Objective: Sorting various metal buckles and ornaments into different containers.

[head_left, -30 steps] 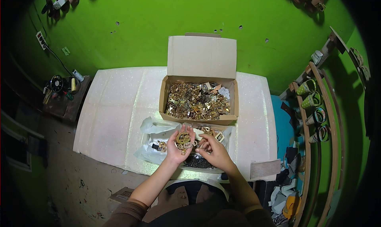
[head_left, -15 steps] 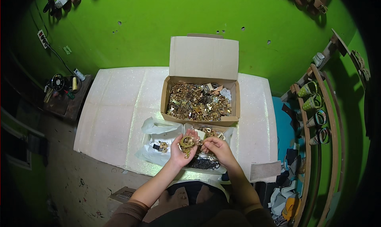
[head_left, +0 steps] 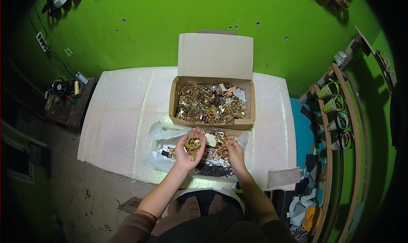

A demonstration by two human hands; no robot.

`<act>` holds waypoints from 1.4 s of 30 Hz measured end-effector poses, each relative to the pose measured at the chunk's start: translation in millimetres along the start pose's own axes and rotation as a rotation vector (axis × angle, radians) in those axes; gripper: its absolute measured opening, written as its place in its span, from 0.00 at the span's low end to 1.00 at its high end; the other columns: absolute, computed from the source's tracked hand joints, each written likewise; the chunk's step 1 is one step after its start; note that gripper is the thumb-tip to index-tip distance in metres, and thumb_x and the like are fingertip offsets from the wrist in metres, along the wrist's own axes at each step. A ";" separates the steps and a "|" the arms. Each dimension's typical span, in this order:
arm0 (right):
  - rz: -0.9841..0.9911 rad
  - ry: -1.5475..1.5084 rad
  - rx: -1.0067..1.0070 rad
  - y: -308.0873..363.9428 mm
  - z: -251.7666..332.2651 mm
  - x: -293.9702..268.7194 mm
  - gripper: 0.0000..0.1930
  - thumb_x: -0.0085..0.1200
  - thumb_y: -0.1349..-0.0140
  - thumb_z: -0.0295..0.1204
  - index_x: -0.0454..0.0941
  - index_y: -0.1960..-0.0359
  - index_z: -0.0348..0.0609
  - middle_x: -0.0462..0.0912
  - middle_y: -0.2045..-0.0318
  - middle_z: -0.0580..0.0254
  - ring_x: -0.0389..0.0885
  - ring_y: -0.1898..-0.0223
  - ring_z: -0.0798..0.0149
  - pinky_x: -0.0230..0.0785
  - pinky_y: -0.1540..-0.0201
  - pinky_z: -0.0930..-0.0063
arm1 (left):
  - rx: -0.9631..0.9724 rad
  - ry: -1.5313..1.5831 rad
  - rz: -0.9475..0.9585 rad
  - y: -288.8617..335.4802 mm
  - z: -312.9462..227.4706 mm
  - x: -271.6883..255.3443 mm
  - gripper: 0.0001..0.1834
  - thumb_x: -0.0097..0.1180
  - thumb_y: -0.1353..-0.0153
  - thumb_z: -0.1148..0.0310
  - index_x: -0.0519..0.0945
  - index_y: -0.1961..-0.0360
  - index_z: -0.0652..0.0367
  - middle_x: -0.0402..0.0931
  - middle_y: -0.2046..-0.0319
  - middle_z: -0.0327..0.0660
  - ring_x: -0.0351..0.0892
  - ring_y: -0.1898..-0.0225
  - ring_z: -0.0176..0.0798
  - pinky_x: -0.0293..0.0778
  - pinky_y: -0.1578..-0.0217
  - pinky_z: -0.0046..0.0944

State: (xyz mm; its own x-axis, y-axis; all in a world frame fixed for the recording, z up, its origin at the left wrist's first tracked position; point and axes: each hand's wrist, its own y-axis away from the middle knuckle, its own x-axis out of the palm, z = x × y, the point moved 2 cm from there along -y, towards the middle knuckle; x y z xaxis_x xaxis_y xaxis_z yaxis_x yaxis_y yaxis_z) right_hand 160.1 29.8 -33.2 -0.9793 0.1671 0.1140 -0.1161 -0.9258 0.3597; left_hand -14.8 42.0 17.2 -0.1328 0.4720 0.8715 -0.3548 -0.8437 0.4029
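Observation:
My left hand [head_left: 183, 158] is palm up and cupped over the low tray, carrying a small heap of gold-coloured buckles [head_left: 193, 145]. To its right, my right hand [head_left: 235, 156] has thumb and fingers pinched together above the tray's right side; whatever they hold is too small to make out. Beneath and around that hand lie gold and silver metal buckles [head_left: 220, 137] and a pile of black pieces [head_left: 212, 170]. Pale plastic lining [head_left: 160, 131] spreads over the tray's left part, where a few more metal pieces sit, partly hidden by my left hand.
Behind the tray stands an open cardboard box [head_left: 173, 103] heaped with metal fittings, its lid [head_left: 216, 56] raised. Both rest on a white glittery table [head_left: 114, 111]. A striped card [head_left: 283, 178] lies at the right edge. Sandals [head_left: 333, 103] hang on a wooden rack at right.
My right hand has drawn away from my left palm, rightward over the buckles in the tray. My left hand has shifted slightly left, still bearing its gold heap.

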 end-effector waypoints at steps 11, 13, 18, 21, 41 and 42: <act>-0.051 0.141 -0.036 0.2 0.6 -14.4 0.17 0.45 0.41 0.27 0.67 0.51 0.32 0.75 0.62 0.58 0.72 0.68 0.74 0.65 0.69 0.83 | -0.012 0.007 0.001 0.5 2.2 -0.9 0.13 0.39 0.39 0.68 0.71 0.58 0.62 0.70 0.57 0.46 0.68 0.50 0.44 0.64 0.45 0.43; -0.050 0.095 -0.053 2.4 4.1 -12.4 0.18 0.45 0.41 0.27 0.67 0.49 0.32 0.75 0.60 0.56 0.73 0.66 0.73 0.66 0.66 0.83 | -0.026 0.015 0.004 0.8 3.0 -0.2 0.13 0.39 0.40 0.68 0.71 0.57 0.62 0.70 0.57 0.46 0.68 0.50 0.43 0.64 0.45 0.43; -0.083 0.481 -0.239 6.0 23.4 -12.2 0.16 0.47 0.43 0.26 0.71 0.52 0.38 0.74 0.58 0.54 0.73 0.58 0.65 0.67 0.58 0.76 | -0.049 -0.009 0.019 -0.6 4.5 -5.2 0.13 0.40 0.40 0.69 0.71 0.57 0.62 0.71 0.57 0.46 0.69 0.50 0.43 0.63 0.45 0.43; -0.082 0.248 -0.320 4.0 33.5 -5.0 0.14 0.47 0.44 0.27 0.74 0.56 0.41 0.75 0.60 0.54 0.73 0.60 0.60 0.66 0.59 0.72 | -0.064 -0.012 0.000 -1.0 9.3 -5.1 0.13 0.40 0.40 0.69 0.70 0.56 0.62 0.70 0.56 0.46 0.68 0.50 0.44 0.63 0.45 0.43; 0.206 0.810 -0.751 37.9 80.5 53.5 0.08 0.54 0.48 0.29 0.77 0.67 0.40 0.73 0.69 0.58 0.72 0.67 0.59 0.64 0.64 0.71 | -0.305 -0.164 0.225 0.9 16.9 -15.3 0.21 0.31 0.37 0.62 0.65 0.46 0.57 0.62 0.44 0.45 0.65 0.46 0.41 0.62 0.45 0.41; 0.206 0.809 -0.751 38.0 82.2 54.1 0.08 0.54 0.48 0.29 0.77 0.67 0.40 0.73 0.69 0.58 0.72 0.67 0.59 0.64 0.64 0.71 | -0.305 -0.165 0.225 0.5 17.5 -16.2 0.21 0.31 0.37 0.62 0.65 0.46 0.57 0.62 0.44 0.45 0.65 0.46 0.41 0.62 0.45 0.41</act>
State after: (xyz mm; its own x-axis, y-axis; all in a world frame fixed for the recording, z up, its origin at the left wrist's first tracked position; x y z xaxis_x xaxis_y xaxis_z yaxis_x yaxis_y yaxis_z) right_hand 116.3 31.5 62.7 -0.7788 -0.0287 -0.6266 0.2574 -0.9256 -0.2775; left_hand 3.4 29.4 8.2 -0.0972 0.2166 0.9714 -0.5952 -0.7949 0.1177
